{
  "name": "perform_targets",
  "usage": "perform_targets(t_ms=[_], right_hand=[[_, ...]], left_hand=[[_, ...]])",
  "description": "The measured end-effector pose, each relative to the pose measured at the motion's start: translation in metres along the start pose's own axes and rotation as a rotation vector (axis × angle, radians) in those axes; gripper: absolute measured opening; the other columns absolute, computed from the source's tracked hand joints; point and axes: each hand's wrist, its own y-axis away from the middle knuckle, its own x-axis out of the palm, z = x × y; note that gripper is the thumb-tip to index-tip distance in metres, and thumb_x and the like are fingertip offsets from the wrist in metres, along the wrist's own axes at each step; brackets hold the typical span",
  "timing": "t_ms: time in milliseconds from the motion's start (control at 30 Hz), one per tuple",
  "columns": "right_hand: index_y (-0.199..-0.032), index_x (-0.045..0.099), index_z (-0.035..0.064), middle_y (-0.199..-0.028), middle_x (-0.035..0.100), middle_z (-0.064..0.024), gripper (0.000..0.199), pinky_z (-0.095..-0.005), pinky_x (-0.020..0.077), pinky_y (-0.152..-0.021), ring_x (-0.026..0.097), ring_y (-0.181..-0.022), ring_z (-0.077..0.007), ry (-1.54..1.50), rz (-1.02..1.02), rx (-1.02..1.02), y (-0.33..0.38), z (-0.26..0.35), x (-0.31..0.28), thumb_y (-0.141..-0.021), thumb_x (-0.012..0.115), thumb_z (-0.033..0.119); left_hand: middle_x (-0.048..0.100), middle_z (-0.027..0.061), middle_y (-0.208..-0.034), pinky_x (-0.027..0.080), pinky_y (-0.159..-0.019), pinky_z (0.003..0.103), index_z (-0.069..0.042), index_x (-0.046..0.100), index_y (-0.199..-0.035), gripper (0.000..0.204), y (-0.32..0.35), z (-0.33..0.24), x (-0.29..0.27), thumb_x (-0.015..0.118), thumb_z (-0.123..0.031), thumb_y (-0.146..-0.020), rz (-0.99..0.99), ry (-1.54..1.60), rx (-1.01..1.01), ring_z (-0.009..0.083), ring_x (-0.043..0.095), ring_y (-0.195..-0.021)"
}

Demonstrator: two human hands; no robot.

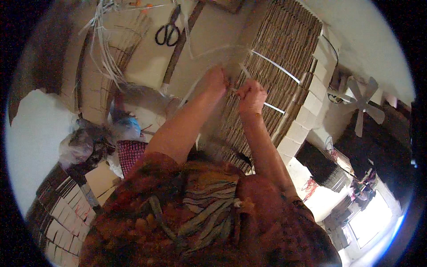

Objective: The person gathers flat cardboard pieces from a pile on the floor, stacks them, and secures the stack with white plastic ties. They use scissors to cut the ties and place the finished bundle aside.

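Observation:
A long stack of flat brown cardboard pieces (284, 35) stands on edge in front of me, running from far right toward my body. One white strap (276, 66) crosses its far part; a second strap (274, 108) lies nearer and leads toward my hands. At the stack's left side my right hand (252, 95) is closed on a white strap, fingers pinched together. Just left of it my left hand (215, 79) is bent inward with closed fingers, somewhat blurred; a thin piece of strap shows between the two hands. What the left fingertips grip is partly hidden.
Black-handled scissors (168, 34) lie on the cardboard surface at the far left. Loose white straps (101, 49) hang beyond them. A plaid cloth (129, 153) and a clear plastic bag (74, 147) are at left. More cardboard stacks (64, 218) sit lower left. A fan (363, 107) stands at right.

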Motion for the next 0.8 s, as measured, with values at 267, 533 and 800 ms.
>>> perform_targets(t_ms=[267,533,800], right_hand=[[-0.054,0.046,0.0088,-0.054,0.042,-0.0004,0.02,-0.0281,0.0359,-0.046,0.041,-0.047,-0.0121,0.021,0.163,-0.088,0.009,0.0,0.042,-0.073,0.05,0.007],[-0.058,0.044,0.009,-0.049,0.032,-0.0005,0.016,-0.0303,0.0352,-0.043,0.032,-0.038,-0.0153,-0.152,-0.138,0.253,-0.019,-0.004,-0.008,-0.073,0.049,0.007],[-0.056,0.039,0.01,-0.05,0.031,-0.0004,0.019,-0.0307,0.0292,-0.041,0.03,-0.041,-0.0147,0.244,0.136,-0.084,-0.03,-0.043,-0.012,-0.073,0.047,0.008]], left_hand=[[0.042,0.0005,-0.057,0.028,-0.037,0.032,-0.013,0.046,-0.065,0.023,-0.027,0.032,-0.011,0.046,-0.025,-0.084,-0.063,-0.05,0.106,0.0152,0.038,-0.046],[0.043,0.0003,-0.058,0.032,-0.038,0.029,-0.011,0.046,-0.072,0.019,0.017,-0.017,0.012,0.049,-0.026,-0.083,0.079,-0.133,0.104,0.0111,0.037,-0.044],[0.047,0.0029,-0.064,0.037,-0.041,0.03,-0.011,0.046,-0.076,0.022,0.004,0.009,0.011,0.049,-0.03,-0.085,-0.037,0.059,0.025,0.0138,0.045,-0.053]])
